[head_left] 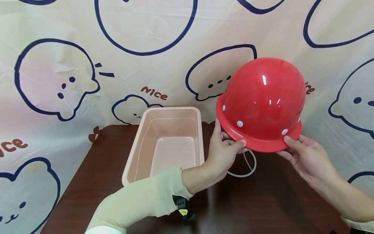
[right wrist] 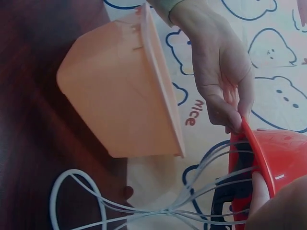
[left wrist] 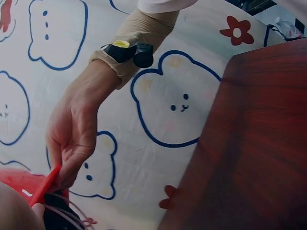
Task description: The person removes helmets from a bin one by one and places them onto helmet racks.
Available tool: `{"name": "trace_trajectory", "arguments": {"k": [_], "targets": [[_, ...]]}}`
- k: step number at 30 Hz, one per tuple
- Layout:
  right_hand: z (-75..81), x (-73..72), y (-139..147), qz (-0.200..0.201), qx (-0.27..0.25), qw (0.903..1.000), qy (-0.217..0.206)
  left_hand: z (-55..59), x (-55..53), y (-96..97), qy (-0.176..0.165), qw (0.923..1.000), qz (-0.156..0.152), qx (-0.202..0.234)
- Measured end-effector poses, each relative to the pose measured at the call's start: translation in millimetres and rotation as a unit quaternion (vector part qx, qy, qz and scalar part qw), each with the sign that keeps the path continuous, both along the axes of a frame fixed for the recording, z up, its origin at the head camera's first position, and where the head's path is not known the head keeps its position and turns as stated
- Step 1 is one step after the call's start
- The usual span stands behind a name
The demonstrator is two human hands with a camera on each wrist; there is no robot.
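Observation:
A red hard hat (head_left: 263, 97) with white rivets is held up by both hands, one on each side of its brim. The left hand (head_left: 220, 151) pinches the brim between thumb and fingers on the left. On the right, the right hand (head_left: 309, 156) grips the brim with its thumb on top. Below the hard hat stands a white wire stand (right wrist: 158, 211) with a ring at its foot. Its wires narrow in the middle, then spread up into the hat's dark inner lining (right wrist: 242, 177). Most of the stand is hidden in the head view.
A light pink plastic bin (head_left: 200, 143) stands left of the hard hat on the dark wooden table (head_left: 248, 201), partly behind the left forearm. A cloth (head_left: 163, 74) printed with cartoon bears hangs along the table's back and sides.

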State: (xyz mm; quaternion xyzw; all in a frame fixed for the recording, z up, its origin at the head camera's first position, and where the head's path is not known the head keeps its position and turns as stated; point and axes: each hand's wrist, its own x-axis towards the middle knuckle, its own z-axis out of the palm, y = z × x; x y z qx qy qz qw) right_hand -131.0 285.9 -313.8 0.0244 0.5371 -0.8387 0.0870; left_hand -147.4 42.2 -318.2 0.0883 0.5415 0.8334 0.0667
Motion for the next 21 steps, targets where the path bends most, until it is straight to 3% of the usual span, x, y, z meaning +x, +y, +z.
{"name": "trace_trajectory", "arguments": {"k": [12, 21], "targets": [[-23.8, 1.2, -4, -0.006, 0.061, 0.9980, 0.015, -23.6, 0.2, -3.8, -0.007, 0.9996, -0.019, -0.018], [-24.6, -0.6, -6, 0.004, 0.062, 0.9979, 0.018, -24.9, -0.7, -6.4, 0.004, 0.9994, -0.018, -0.029]]}}
